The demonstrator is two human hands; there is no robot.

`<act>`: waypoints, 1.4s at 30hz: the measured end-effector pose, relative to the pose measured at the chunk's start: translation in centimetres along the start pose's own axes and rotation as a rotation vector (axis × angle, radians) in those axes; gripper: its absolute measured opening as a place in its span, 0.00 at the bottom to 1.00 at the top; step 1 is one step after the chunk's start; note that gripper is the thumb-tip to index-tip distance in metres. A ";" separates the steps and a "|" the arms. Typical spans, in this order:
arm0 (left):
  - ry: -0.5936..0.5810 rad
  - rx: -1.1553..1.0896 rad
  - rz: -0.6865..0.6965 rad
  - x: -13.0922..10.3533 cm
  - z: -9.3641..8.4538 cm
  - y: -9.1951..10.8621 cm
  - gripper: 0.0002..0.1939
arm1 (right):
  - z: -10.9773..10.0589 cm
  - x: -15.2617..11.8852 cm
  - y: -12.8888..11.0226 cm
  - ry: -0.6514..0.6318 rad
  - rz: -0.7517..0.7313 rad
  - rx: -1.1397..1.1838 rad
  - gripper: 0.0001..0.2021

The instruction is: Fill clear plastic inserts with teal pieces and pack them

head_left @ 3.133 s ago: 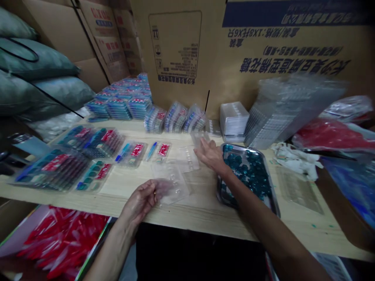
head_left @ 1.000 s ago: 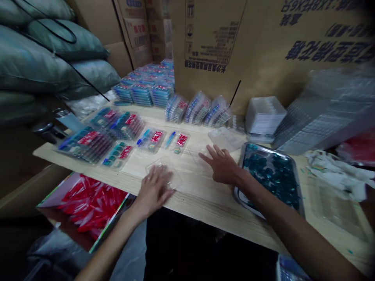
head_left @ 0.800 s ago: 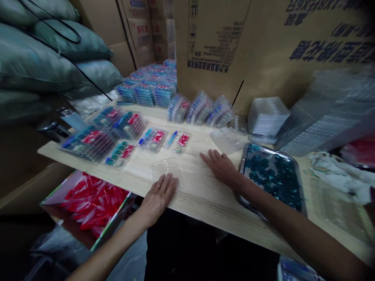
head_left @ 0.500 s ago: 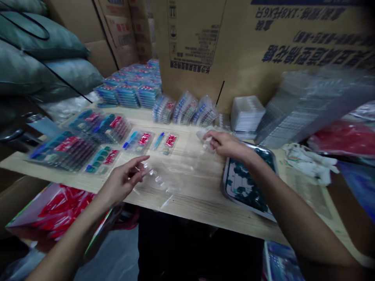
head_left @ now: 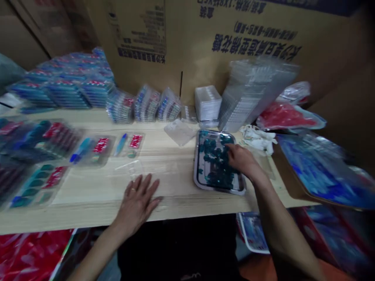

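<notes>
My left hand (head_left: 139, 201) lies palm down near the table's front edge, fingers spread. It rests at a thin clear plastic piece (head_left: 134, 168), whose outline is hard to make out. My right hand (head_left: 241, 158) reaches over a shallow metal tray (head_left: 195, 171) holding dark green lumps (head_left: 216, 150). Its fingers are bent together at the lumps; what lies between the fingertips is hidden. Left of my hands sit clear blister packs, one with a blue pen-like item and a red-and-white piece (head_left: 135, 141), another similar pack (head_left: 101, 145) beside it.
Stacked clear trays (head_left: 208, 103) and a leaning tray stack (head_left: 246, 93) stand at the back. White gloves (head_left: 259, 138) lie right of the metal tray. Filled packs (head_left: 70, 91) are piled back left. A large carton (head_left: 187, 47) walls the back; a box of blue packets (head_left: 325, 168) is right.
My right hand has gone from the clear plastic to the metal tray. My left hand has flattened out on the table. The view has swung to the right.
</notes>
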State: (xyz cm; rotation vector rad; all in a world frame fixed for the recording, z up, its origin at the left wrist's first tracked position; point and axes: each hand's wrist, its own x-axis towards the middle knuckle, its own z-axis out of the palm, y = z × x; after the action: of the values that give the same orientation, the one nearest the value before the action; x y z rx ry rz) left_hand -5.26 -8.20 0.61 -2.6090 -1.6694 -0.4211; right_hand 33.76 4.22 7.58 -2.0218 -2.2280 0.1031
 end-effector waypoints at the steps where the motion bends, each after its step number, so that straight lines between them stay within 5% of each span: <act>1: 0.010 -0.011 0.026 0.1 0.2 -0.7 0.26 | 0.2 -1.2 1.7 -0.043 0.019 0.001 0.22; 5: 0.151 -0.027 0.041 1.9 -0.3 -1.4 0.22 | 2.9 -5.5 4.0 -0.024 -0.067 0.090 0.28; 9: 0.353 -0.123 0.022 5.9 -1.7 3.5 0.17 | 6.1 -6.4 1.9 0.186 -0.055 0.267 0.28; 15: -0.072 -0.298 0.263 14.9 0.8 12.5 0.13 | 7.7 -5.8 -0.6 0.336 -0.047 0.420 0.22; 18: -0.299 -0.237 0.261 17.1 2.1 14.4 0.11 | 7.9 -6.4 -1.3 0.328 -0.059 0.483 0.20; 20: -0.335 -0.285 0.235 17.3 2.3 14.6 0.11 | 7.8 -7.0 -1.7 0.312 -0.075 0.536 0.20; 24: -0.150 -0.660 0.056 16.3 2.2 13.1 0.16 | 6.8 -7.4 -2.1 0.349 -0.056 0.584 0.23; 27: -0.055 -1.137 -0.246 15.7 1.6 10.5 0.15 | 5.7 -6.2 -2.1 0.346 -0.035 0.522 0.24; 30: -0.001 -1.465 -0.540 15.2 0.4 7.0 0.20 | 5.2 -4.1 -2.7 0.214 -0.031 0.321 0.25; 35: 0.111 -1.451 -0.711 13.3 -2.4 1.6 0.24 | 5.7 -1.7 -4.5 0.052 -0.019 0.132 0.21; 42: 0.063 -1.457 -0.764 11.5 -2.6 -0.7 0.25 | 7.6 -1.2 -3.8 0.213 -0.024 0.374 0.14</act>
State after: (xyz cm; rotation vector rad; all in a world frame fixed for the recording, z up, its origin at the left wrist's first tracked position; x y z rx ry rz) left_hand -1.96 1.87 5.73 -2.0426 -2.9542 -2.4504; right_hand 28.99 2.97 0.52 -1.7200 -1.9335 0.2670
